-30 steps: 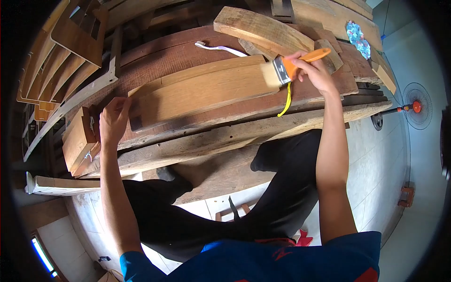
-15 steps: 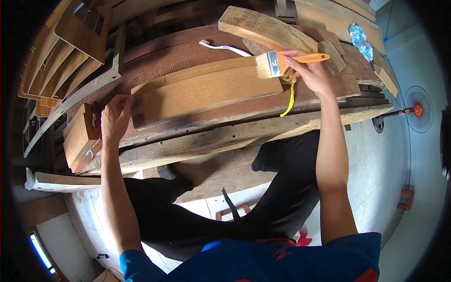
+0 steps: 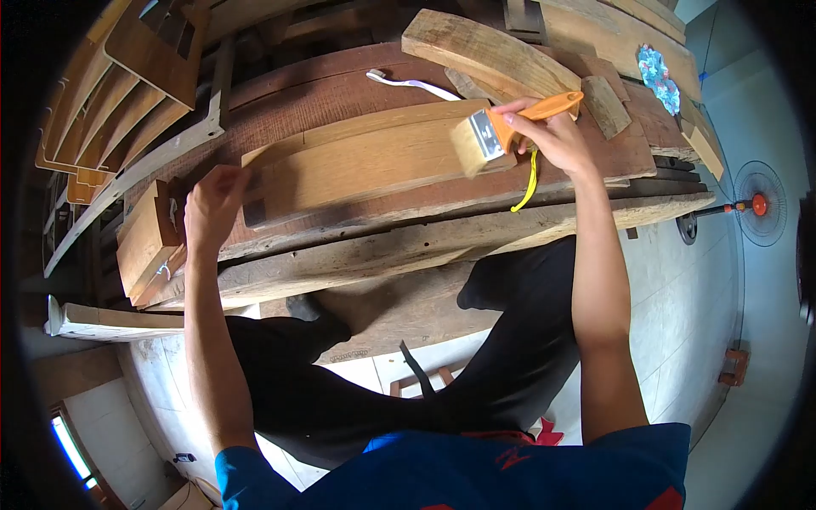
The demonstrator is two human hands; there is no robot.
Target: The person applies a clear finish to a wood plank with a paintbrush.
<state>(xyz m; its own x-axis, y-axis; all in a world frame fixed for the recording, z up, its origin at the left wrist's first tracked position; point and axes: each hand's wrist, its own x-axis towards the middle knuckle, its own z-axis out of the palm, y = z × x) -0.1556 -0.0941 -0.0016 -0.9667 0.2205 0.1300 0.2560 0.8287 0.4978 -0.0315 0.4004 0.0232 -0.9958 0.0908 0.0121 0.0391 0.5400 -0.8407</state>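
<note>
My right hand [image 3: 557, 136] grips a paintbrush [image 3: 554, 105] with an orange handle, a metal ferrule and wide pale bristles. The slightly blurred bristles overlap the right end of a smooth wooden board [image 3: 365, 166], which lies lengthwise before me. At the board's left end is my left hand [image 3: 216, 208], its fingers curled together with the tips right at the corner. A dark patch shows on the board beside those fingertips. Partly hidden behind my right hand, a yellow strip [image 3: 532, 183] hangs by the board's right end.
A white-handled toothbrush [image 3: 412, 83] lies behind the board, near a thick curved wood block [image 3: 484, 51]. Wooden block pieces [image 3: 146, 246] stand at the left, below a slatted wooden rack [image 3: 127, 110]. Far right are a blue patterned cloth [image 3: 659, 78] and a fan [image 3: 759, 204].
The paintbrush has tilted, its bristles moving left and toward me across the board's right end while the handle tip rose. My left hand stays at the left end. The view has shifted slightly.
</note>
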